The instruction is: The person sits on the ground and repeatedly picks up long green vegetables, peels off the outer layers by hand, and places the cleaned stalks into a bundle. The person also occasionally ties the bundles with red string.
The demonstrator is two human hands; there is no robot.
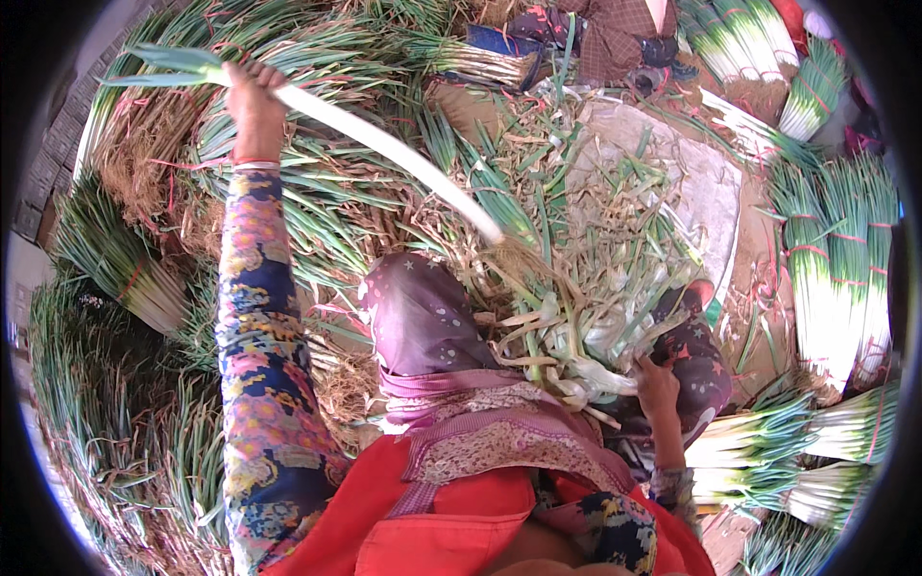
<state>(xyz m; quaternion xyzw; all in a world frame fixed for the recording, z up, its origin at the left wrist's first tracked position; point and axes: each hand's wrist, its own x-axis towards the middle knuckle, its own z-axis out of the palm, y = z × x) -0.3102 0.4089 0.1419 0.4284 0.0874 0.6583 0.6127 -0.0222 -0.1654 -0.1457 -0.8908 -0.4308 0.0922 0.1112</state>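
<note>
My left hand (256, 93) is raised at the upper left, closed around a large green onion (396, 155) where its white shaft meets the green leaves. The shaft slants down to the right and ends in brown roots (515, 259) over the litter. At the lower right, beside my patterned knee, my right hand (657, 389) grips the end of a pale stripped outer leaf (601, 378). Peeled skins and leaf scraps (576, 309) are heaped between my legs and touch that hand. Its fingertips are partly hidden.
Untrimmed green onions (338, 194) lie piled at the left and ahead. White-stemmed bundles with red ties (828, 273) lie at the right, others (749, 439) near my right elbow. A pale sheet (691, 173) lies under the scraps. Another person (612, 43) is at the top.
</note>
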